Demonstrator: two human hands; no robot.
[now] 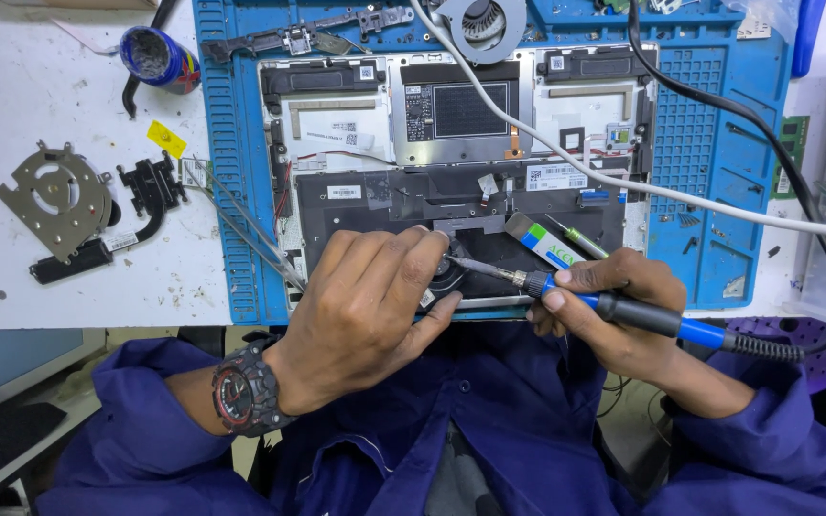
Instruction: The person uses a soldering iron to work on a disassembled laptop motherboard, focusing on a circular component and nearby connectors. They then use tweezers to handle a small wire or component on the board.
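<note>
White counter (69, 277) carries a blue mat (709, 143), and on it I see an opened laptop (461, 172), insides up, near edge toward me. I judge soldering is underway at that edge; steadiness matters most. My left hand (365, 315) presses there, fingers curled, holding nothing I can make out. My right hand (614, 306) is clamped on the blue soldering iron (642, 315), tip beside my left fingertips.

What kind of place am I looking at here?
Most likely an electronics repair bench. An opened laptop lies on a blue work mat, the right hand holds a soldering iron, and a removed fan plate sits to the side.
</note>
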